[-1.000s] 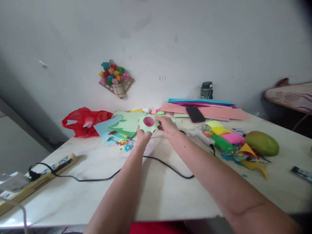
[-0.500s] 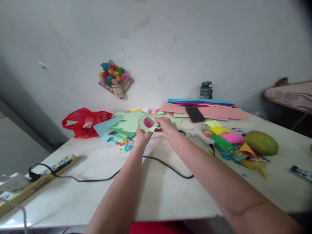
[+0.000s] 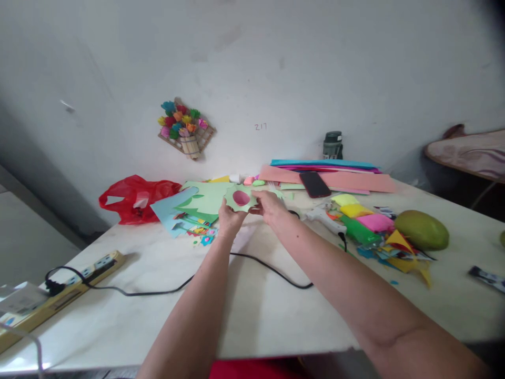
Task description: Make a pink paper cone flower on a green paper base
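Observation:
Between my hands, above the table, is a pale green paper flower (image 3: 230, 198) with a wavy edge and a pink round centre. My left hand (image 3: 230, 218) grips its lower left edge, thumb on the front. My right hand (image 3: 269, 205) holds its right edge, fingers partly hidden behind it. Close behind and to the left lie light green paper sheets (image 3: 211, 196) with darker green leaf-shaped cutouts. Small paper flowers (image 3: 205, 239) rest on the table by my left hand. Right of my right hand lies a white glue gun (image 3: 325, 220).
A red plastic bag (image 3: 136, 200) and a power strip (image 3: 94, 268) are on the left; a black cord (image 3: 272, 270) crosses the table. To the right are a phone (image 3: 314, 184), coloured paper (image 3: 355, 181), clay packs (image 3: 361, 223), paper scraps (image 3: 400, 252) and a green fruit (image 3: 422, 230).
Both hands keep hold of the paper flower, almost in the same place. The whole view has shifted very slightly.

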`<state>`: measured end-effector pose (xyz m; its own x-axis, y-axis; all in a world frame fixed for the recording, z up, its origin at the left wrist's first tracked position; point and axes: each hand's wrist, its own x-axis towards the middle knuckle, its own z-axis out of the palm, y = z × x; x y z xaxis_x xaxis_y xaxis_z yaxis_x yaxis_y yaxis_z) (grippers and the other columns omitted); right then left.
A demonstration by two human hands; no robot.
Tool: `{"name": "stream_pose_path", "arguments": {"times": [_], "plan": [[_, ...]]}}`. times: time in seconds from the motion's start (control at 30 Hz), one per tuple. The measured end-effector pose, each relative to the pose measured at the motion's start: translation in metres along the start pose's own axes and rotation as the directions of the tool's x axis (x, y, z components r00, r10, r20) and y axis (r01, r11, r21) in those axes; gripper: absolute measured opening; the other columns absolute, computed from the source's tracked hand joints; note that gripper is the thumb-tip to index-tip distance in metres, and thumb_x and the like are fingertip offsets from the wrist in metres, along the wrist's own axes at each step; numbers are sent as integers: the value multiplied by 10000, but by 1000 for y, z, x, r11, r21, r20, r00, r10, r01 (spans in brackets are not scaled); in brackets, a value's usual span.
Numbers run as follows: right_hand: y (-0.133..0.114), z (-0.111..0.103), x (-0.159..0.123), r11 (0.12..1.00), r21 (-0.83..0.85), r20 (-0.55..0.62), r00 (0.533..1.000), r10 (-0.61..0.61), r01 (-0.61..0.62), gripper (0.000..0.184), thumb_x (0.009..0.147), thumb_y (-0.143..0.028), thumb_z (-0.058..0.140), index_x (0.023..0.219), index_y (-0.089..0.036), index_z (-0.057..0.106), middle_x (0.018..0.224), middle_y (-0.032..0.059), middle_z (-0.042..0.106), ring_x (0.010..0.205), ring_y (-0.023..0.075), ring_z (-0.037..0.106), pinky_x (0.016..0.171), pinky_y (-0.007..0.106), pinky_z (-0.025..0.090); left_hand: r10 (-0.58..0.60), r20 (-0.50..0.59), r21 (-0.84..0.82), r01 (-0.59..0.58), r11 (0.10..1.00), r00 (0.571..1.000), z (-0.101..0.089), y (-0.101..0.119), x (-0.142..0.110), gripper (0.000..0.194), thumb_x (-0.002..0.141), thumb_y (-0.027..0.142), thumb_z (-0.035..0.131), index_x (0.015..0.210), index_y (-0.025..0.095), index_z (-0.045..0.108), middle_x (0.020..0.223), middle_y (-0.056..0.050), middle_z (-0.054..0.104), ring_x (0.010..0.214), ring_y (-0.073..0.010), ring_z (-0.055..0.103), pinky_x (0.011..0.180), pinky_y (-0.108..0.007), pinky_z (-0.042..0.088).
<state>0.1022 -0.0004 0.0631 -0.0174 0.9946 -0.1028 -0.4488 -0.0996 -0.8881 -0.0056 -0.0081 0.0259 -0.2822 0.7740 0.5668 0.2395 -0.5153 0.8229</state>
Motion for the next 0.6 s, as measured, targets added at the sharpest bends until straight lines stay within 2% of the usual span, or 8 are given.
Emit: {"name": "stream_pose_path", "arguments": {"times": [0.2, 0.37, 0.6], "plan": [[-1, 1, -3, 998, -66, 1, 1000, -17, 17, 100, 643, -191, 561, 628, -167, 465, 437, -61, 444, 414, 80, 443, 416, 221, 433, -89, 9, 119, 87, 989, 996, -4, -11, -2, 550, 539, 106, 667, 1058, 168, 495, 910, -38, 602, 921, -218, 578, 806, -332, 503], [-2, 0, -3, 995, -95, -10, 1000, -19, 18, 94, 661, -197, 560, 641, -166, 473, 424, -60, 444, 374, 75, 423, 406, 220, 420, -150, 50, 230, 135, 964, 987, -5, -11, -3, 549, 549, 130, 641, 1074, 162, 481, 827, -14, 606, 864, -211, 588, 758, -333, 512], [0, 0, -3, 990, -136, 16, 999, -37, 39, 43, 699, -201, 536, 702, -161, 519, 507, -29, 509, 438, 80, 477, 432, 209, 444, -54, 62, 248, 37, 968, 997, 0, -2, -3, 583, 515, 147, 656, 1073, 111, 492, 849, -57, 631, 882, -236, 588, 754, -316, 497]]}}
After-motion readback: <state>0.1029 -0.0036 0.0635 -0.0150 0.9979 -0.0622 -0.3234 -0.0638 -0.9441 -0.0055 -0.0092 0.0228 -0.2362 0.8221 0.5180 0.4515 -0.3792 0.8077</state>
